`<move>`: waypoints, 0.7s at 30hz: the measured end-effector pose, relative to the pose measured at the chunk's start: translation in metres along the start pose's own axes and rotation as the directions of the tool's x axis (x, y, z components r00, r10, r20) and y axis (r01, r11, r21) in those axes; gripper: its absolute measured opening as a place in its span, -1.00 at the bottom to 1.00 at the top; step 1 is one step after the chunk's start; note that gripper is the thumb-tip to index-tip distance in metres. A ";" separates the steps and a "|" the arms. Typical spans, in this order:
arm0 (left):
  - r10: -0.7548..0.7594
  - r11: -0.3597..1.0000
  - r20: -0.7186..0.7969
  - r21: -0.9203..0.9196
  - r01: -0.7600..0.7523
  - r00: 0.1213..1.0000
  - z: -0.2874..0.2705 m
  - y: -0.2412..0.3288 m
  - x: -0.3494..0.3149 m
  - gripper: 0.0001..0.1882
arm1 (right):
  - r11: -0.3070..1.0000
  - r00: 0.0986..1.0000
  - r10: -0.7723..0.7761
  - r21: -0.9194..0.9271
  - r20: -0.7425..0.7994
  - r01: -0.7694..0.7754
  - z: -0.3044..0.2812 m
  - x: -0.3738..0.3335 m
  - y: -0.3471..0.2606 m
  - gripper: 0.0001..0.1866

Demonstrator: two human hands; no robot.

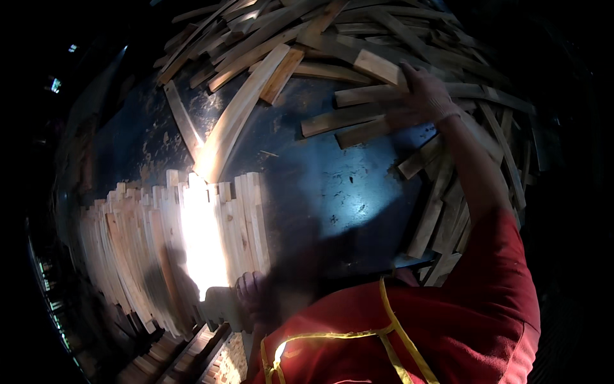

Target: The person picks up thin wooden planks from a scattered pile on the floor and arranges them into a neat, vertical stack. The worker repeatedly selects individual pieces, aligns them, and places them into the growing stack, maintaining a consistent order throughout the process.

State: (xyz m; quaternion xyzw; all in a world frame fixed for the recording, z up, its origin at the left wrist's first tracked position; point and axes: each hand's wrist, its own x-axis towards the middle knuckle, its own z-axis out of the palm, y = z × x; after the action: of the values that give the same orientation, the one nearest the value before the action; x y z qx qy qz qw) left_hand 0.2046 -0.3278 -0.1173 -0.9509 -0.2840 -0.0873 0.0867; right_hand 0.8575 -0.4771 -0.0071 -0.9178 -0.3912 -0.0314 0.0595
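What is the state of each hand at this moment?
Left hand: fingers curled, near stacked planks; holding cannot be told.
Right hand: at loose planks; grip cannot be told.

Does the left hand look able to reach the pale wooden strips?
Likely yes: the left hand is close by the near right corner of the pale strips, with nothing visible between.

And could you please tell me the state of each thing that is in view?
Loose boards: scattered, many overlapping.
Lined-up boards: side by side, partly in glare.
Right hand: at the loose boards, blurred; grip unclear.
Left hand: half curled, near the lined-up boards; grip unclear.
Table: dark, scuffed, partly covered.
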 end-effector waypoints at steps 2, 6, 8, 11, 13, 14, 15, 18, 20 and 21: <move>-0.007 0.999 0.098 -0.046 0.012 0.995 -0.019 0.005 0.016 -0.59 | 0.953 0.954 -0.280 -0.154 -0.104 0.263 0.038 0.030 0.000 -0.18; -0.051 0.998 0.054 -0.029 0.053 0.997 -0.039 0.018 0.024 -0.57 | 0.981 0.913 -0.149 -0.063 0.380 0.186 0.040 0.043 -0.034 -0.24; -0.081 0.996 0.033 -0.030 0.082 0.996 -0.039 0.019 0.019 -0.55 | 0.950 0.834 -0.259 -0.029 0.488 0.312 0.031 0.030 -0.070 -0.28; -0.060 0.990 0.105 -0.118 0.072 0.993 -0.035 0.008 0.007 -0.56 | 0.905 0.682 -0.383 0.105 0.623 0.412 0.024 -0.001 -0.110 -0.23; -0.069 0.988 0.055 -0.132 0.076 0.996 -0.016 0.003 -0.006 -0.52 | 0.913 0.650 -0.406 0.254 0.642 0.319 0.025 -0.031 -0.130 -0.13; -0.077 0.987 0.029 -0.136 0.080 0.997 -0.008 0.000 -0.015 -0.50 | 0.916 0.675 -0.388 0.346 0.627 0.206 0.027 -0.051 -0.137 -0.08; -0.103 0.985 0.019 -0.134 0.104 0.995 -0.011 0.000 -0.017 -0.46 | 0.897 0.698 -0.363 0.434 0.617 0.083 0.026 -0.071 -0.144 -0.02; -0.136 0.978 0.037 -0.155 0.140 0.990 -0.012 0.005 -0.016 -0.27 | 0.610 0.788 -0.297 0.742 0.539 -0.278 0.041 -0.128 -0.169 0.02; -0.129 0.968 0.062 -0.211 0.140 0.990 -0.015 0.000 -0.023 -0.25 | 0.333 0.843 -0.208 0.846 0.496 -0.415 0.059 -0.166 -0.201 -0.03; -0.118 0.962 0.073 -0.239 0.132 0.990 -0.015 -0.002 -0.023 -0.23 | 0.226 0.867 -0.158 0.872 0.472 -0.433 0.061 -0.185 -0.228 -0.06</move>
State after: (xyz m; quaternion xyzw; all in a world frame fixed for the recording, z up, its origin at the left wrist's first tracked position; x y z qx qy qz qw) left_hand 0.1830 -0.3416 -0.1074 -0.9367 -0.3330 -0.0990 -0.0445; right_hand 0.5660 -0.4444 -0.0676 -0.6910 -0.2405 0.4435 0.5176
